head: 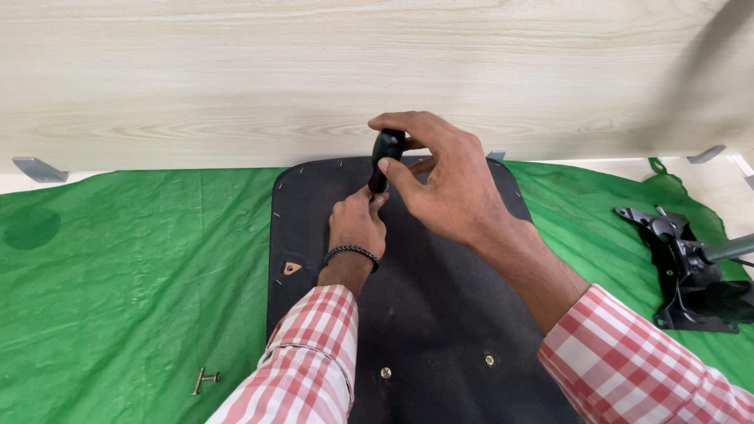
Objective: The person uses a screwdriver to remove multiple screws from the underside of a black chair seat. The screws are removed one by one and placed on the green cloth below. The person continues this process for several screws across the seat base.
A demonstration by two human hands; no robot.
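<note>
Hands meet near the far edge of a black seat base (424, 314) lying on green cloth (133, 275). The right hand (440, 177) curls around a black screwdriver handle (386, 148); the left hand (357, 224) pinches low on its shaft, the tip apparently hidden. A wooden panel (314, 71) stands close behind; cloth lies open leftward, with a metal chair mechanism (691, 275) to the right.

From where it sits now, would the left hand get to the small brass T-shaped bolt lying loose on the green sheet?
Probably yes: the brass T-shaped bolt lies uncovered on the green sheet, left of the black seat panel, but the left hand is at the black-handled tool.
</note>
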